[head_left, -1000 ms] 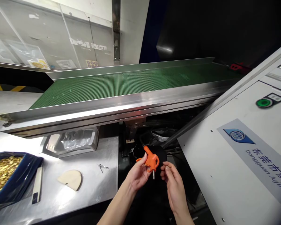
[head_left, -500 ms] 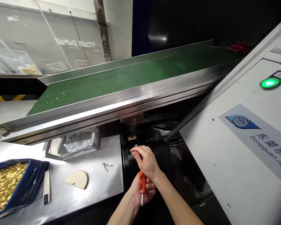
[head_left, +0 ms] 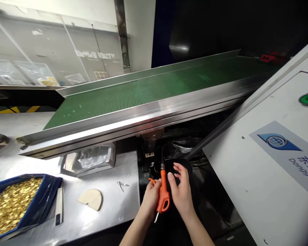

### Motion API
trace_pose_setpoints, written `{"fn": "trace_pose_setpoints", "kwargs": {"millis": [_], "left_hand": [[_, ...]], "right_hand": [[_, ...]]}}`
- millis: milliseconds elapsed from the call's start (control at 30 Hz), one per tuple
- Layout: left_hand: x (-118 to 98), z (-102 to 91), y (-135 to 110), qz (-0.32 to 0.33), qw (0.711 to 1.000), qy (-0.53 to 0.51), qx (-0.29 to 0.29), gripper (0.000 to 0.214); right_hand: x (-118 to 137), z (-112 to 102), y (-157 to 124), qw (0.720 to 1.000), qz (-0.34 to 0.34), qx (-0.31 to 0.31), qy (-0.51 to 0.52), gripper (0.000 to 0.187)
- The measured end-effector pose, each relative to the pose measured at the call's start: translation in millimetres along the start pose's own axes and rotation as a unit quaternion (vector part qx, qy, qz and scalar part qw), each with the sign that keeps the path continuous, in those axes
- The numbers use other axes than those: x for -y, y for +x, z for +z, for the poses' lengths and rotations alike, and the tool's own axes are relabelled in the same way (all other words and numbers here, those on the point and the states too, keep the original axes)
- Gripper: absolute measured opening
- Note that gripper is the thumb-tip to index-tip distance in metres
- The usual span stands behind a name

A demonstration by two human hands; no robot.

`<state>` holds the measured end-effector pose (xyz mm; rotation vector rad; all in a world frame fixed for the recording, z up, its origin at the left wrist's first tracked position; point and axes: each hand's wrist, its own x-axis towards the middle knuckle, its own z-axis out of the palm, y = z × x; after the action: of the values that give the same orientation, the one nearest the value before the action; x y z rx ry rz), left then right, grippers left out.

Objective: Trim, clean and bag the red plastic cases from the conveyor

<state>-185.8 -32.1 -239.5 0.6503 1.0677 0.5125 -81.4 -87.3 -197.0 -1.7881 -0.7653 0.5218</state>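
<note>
My left hand (head_left: pixel 152 195) grips an orange air blow gun (head_left: pixel 164 191), its fingers closed around the body's left side. The gun's short metal nozzle points down toward me, and a dark hose leads up from its far end. An orange lever sticks out by my left thumb. My right hand (head_left: pixel 181 189) hovers just right of the gun, fingers apart and curved, holding nothing. A dark rounded surface lies below both hands.
A green conveyor belt (head_left: pixel 123 97) with metal sides slopes across. At left, a metal table (head_left: pixel 113 208) bears a blue bin (head_left: pixel 38 201) of gold-coloured pieces, a half-round beige piece (head_left: pixel 92 199), small nail clippers (head_left: pixel 122 185) and a clear-lined tray (head_left: pixel 92 159). A white machine panel (head_left: pixel 236 164) stands at right.
My right hand has moved off to the right, away from my left hand. The blow gun now shows almost whole. The scene has shifted right in view, and the green button looks dimmer.
</note>
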Motion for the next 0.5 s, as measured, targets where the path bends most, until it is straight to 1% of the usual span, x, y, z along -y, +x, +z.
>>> {"fn": "trace_pose_setpoints", "kwargs": {"millis": [33,67,100,133,167,200,267,333,367,400,467,500], "left_hand": [[-1.8,-1.5,1.1,0.033,0.999,0.022,-0.008,0.036],[-3.6,-3.1,1.1,0.062,0.997,0.046,-0.011,0.037],[-5.2,-4.8,0.1,0.087,0.994,0.071,-0.012,0.036],[-6.5,-6.4,-1.9,0.107,0.990,0.094,-0.012,0.035],[-7.5,-8.1,-4.8,0.122,0.986,0.115,-0.011,0.034],[-7.9,-9.9,-8.1,0.134,0.982,0.133,-0.010,0.032],[-6.4,-13.7,-14.9,0.152,0.976,0.158,-0.004,0.030],[-1.0,-18.3,-20.4,0.160,0.973,0.162,0.024,0.033],[3.2,-20.8,-22.4,0.149,0.975,0.155,0.050,0.038],[8.1,-23.5,-23.8,0.124,0.979,0.144,0.081,0.045],[18.5,-28.3,-25.6,0.056,0.982,0.118,0.139,0.059],[23.2,-30.2,-26.1,0.031,0.981,0.108,0.158,0.063]], "right_hand": [[-8.7,-2.5,2.8,0.998,0.063,0.024,0.017,0.056],[-16.0,-3.7,5.8,0.989,0.122,0.073,0.046,0.059],[-21.4,-3.5,8.4,0.973,0.166,0.135,0.085,0.061],[-24.7,-2.3,10.3,0.953,0.194,0.192,0.130,0.062],[-26.3,-0.4,11.4,0.934,0.210,0.232,0.175,0.061],[-26.6,2.1,11.8,0.918,0.219,0.252,0.214,0.060],[-26.0,7.1,11.2,0.903,0.232,0.247,0.263,0.059],[-27.0,11.0,10.1,0.899,0.243,0.232,0.279,0.060],[-28.6,12.4,9.4,0.899,0.246,0.227,0.281,0.060],[-30.8,13.3,8.5,0.900,0.247,0.224,0.282,0.060],[-36.1,14.4,6.1,0.900,0.249,0.220,0.282,0.058],[-38.4,14.6,4.6,0.900,0.249,0.220,0.282,0.058]]}}
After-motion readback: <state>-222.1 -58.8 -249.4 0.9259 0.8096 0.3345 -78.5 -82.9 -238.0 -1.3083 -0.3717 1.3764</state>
